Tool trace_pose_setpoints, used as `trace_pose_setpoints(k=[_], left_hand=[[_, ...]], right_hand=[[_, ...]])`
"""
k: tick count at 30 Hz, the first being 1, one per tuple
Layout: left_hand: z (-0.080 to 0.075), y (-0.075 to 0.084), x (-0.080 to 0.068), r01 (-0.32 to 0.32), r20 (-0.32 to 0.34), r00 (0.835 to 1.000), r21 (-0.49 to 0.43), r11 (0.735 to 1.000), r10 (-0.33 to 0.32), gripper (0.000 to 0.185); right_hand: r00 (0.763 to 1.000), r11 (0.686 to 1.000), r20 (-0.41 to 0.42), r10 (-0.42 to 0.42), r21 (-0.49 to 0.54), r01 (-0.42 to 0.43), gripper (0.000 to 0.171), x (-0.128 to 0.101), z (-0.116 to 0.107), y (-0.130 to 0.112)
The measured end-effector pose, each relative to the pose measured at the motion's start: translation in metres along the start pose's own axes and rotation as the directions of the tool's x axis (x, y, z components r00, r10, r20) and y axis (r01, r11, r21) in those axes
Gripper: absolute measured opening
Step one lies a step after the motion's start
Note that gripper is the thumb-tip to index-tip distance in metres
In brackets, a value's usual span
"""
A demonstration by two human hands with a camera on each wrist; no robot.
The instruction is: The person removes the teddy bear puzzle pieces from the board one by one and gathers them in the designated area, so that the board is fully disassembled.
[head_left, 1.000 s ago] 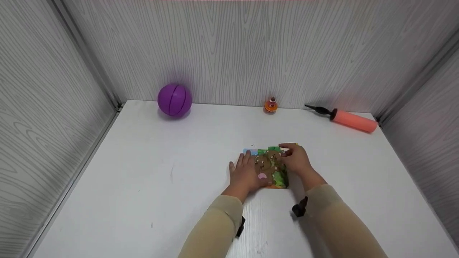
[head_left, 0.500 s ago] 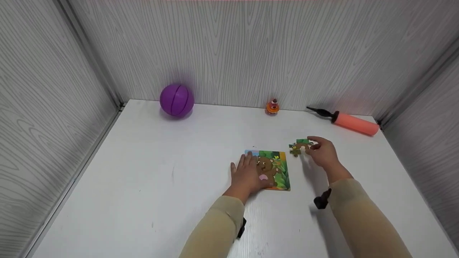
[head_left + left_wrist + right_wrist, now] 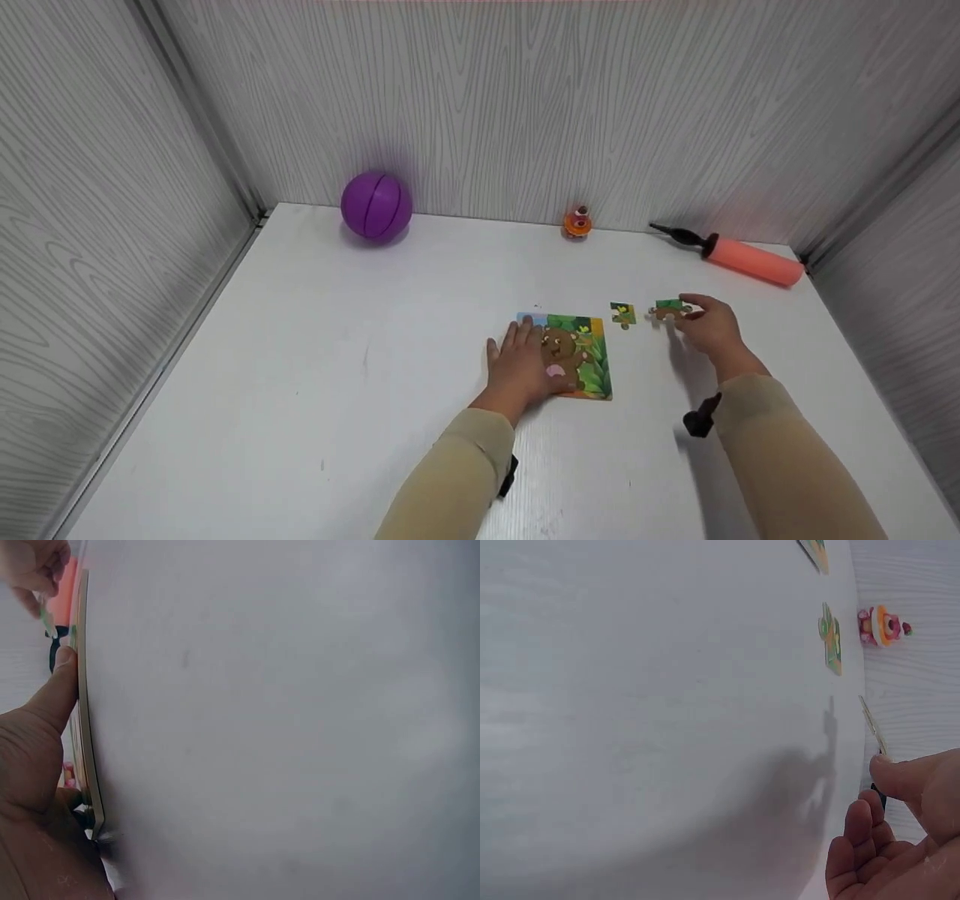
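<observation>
A picture puzzle of a brown bear among green leaves lies flat on the white table. My left hand rests flat on its left half, and its thumb lies against the puzzle's edge. To the right, my right hand pinches a green and brown puzzle piece just above the table; the right wrist view shows this piece edge-on at the thumb tip. A second loose piece lies on the table between the puzzle and the held piece; this loose piece also shows in the right wrist view.
A purple ball sits at the back left by the wall. A small orange toy stands at the back middle. An orange hand pump lies at the back right. Grey panel walls close in three sides.
My right hand has left the puzzle's upper right corner and moved right with pieces. One piece now lies on the table; the other stays pinched. The left hand has kept its place.
</observation>
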State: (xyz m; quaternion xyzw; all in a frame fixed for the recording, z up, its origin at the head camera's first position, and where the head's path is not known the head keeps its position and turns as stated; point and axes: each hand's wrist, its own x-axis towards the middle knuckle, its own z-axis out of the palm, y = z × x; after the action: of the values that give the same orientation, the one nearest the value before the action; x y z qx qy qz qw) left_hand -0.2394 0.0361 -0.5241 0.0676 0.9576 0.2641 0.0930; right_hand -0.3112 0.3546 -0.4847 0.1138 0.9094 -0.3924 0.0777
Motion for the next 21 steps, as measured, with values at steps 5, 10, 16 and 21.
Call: trace_pose_setpoints(k=[5,10,16,21], left_hand=[[-0.001,0.002,-0.001,-0.01,0.006,1.0,-0.005,1.0,0.01,0.113],[-0.001,0.003,-0.001,-0.001,0.028,1.0,0.009,1.0,0.0,0.115],[-0.003,0.002,0.0,0.015,0.038,0.999,0.01,1.0,-0.016,0.116],[-0.003,0.001,-0.002,0.017,0.036,0.999,0.005,1.0,-0.017,0.116]], right_hand=[[0.995,0.996,0.053,0.079,0.039,-0.081,0.065,0.003,0.003,0.004],[0.995,0.996,0.048,0.091,0.01,-0.091,0.065,0.005,0.008,0.007],[0.998,0.997,0.032,0.058,-0.043,-0.056,0.059,0.009,0.013,0.01],[0.997,0.997,0.043,0.058,-0.059,-0.056,0.056,0.013,0.014,0.011]])
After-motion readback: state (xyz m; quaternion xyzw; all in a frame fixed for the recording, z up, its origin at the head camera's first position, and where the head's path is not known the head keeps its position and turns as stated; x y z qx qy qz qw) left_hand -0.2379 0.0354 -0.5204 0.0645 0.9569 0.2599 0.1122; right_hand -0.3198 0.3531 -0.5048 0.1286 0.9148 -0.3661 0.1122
